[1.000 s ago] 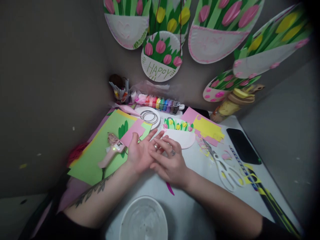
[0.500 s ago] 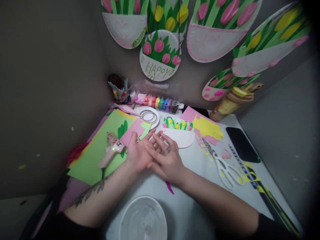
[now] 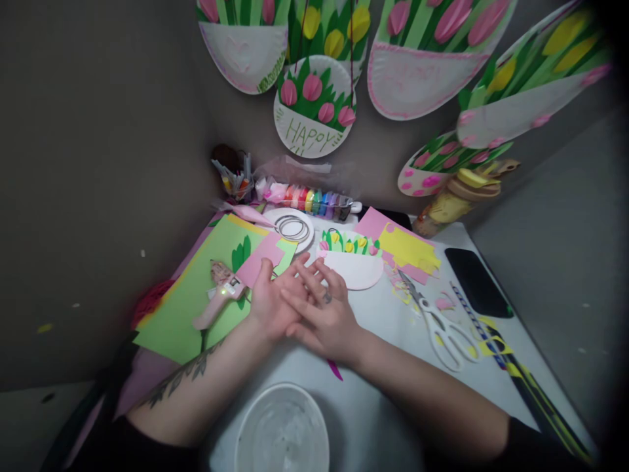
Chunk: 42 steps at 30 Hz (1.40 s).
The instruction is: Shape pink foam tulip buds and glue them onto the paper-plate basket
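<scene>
My left hand (image 3: 276, 300) is turned palm up over the table, fingers stretched out and holding nothing. Across its palm and fingers lie the fingers of my right hand (image 3: 328, 314), palm down, spread and also without any object. Just beyond the fingertips is a white paper-plate basket (image 3: 351, 270) with green paper leaves and small pink and yellow paper tulips. A pink glue gun (image 3: 219, 303) with a lit spot rests left of my left hand on green paper (image 3: 167, 328). Below my right hand a magenta strip (image 3: 335, 370) shows partly. Nearest me stands a white bowl (image 3: 282, 432).
White-handled scissors (image 3: 439, 324), paper scraps, a dark phone (image 3: 477, 283) and a black-yellow strip (image 3: 545, 406) lie at right. Behind are a white plate (image 3: 307, 229), colourful clay tubs (image 3: 319, 202) and a tumbler (image 3: 449, 203). Tulip plates (image 3: 314, 108) hang on the wall.
My right hand's fingers have slid slightly left across my left palm. The objects on the table stay where they were; the view has tilted very slightly.
</scene>
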Available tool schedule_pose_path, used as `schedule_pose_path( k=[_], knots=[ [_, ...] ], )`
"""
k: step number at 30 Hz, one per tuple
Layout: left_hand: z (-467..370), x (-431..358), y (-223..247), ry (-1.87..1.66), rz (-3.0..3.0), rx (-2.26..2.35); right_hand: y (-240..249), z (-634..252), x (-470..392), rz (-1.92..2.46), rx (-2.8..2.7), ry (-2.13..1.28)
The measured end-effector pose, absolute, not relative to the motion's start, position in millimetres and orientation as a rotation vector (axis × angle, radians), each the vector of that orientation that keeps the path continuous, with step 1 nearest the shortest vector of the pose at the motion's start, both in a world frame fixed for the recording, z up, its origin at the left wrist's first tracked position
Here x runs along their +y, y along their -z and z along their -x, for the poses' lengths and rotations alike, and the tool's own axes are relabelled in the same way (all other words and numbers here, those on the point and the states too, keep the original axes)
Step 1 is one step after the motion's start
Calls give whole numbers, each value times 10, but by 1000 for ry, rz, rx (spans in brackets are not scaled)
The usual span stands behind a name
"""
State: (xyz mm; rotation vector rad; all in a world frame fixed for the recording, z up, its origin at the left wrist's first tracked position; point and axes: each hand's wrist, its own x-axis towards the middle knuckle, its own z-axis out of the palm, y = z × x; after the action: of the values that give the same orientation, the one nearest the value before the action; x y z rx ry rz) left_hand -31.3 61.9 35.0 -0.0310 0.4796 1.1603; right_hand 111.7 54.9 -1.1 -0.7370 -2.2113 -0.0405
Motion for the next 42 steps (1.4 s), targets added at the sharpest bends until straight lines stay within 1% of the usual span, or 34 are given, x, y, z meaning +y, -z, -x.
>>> schedule_pose_path(
  k=[2,6,10,15,26,30,35,39,42],
  knots=[
    [311,619,-347,-1164,33,485,14,-1125,557,764,-2197,40],
    [306,618,-337,-1187,28,465,9,-1127,556,668,-2190,19],
    [299,613,-328,-1150,28,480,-4,-1121,550,746,-2186,39],
    [301,617,-338,-1180,42,465,-7,-1127,554,648,-2180,50],
    [302,614,-366,-1148,48,501,1,-1120,567,746,-2189,135],
    [288,617,-361,-1196,46,495,8,-1122,562,695,-2189,144],
    [283,622,-325,-1160,35,542,2,-1123,554,775,-2227,148],
    [285,628,-329,-1196,46,558,22,-1122,561,730,-2250,147],
    [282,633,-339,-1168,63,580,34,-1125,575,808,-2254,157]
  ],
)
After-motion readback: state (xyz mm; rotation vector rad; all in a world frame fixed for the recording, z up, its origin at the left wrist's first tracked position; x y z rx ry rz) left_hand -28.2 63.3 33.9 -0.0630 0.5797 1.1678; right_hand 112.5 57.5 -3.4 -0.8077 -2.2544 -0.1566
